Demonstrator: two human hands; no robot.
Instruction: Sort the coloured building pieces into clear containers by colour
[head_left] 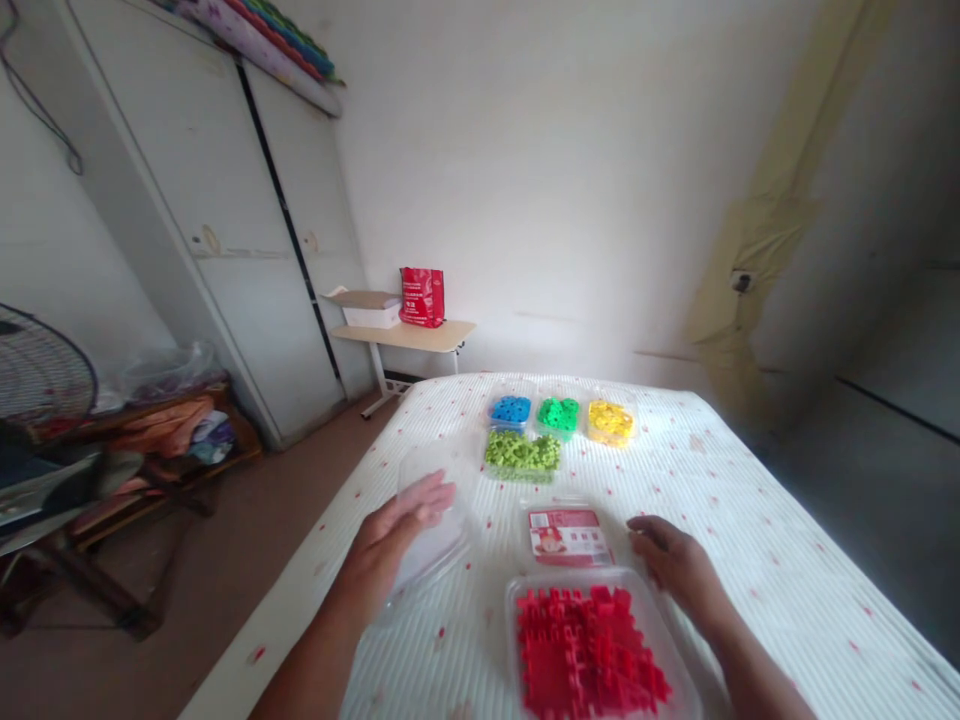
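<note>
My left hand [412, 512] lies with its fingers stretched out over a clear plastic container [442, 548], which has nothing visible in it. My right hand [671, 560] is loosely bent beside the right edge of a clear lid with a red and white label [571, 537]; I cannot tell whether it touches the lid. Nothing shows between its fingers. In front of me a clear tub [679, 660] holds a heap of red interlocking plastic pieces [581, 650].
Farther back stand tubs of light green pieces [523, 452], blue pieces [511, 411], green pieces [559, 414] and yellow pieces [610, 420]. They share a table with a striped, spotted cloth [720, 480]. Beyond, a side table [427, 337] bears a red bag [423, 297] and a box [371, 314].
</note>
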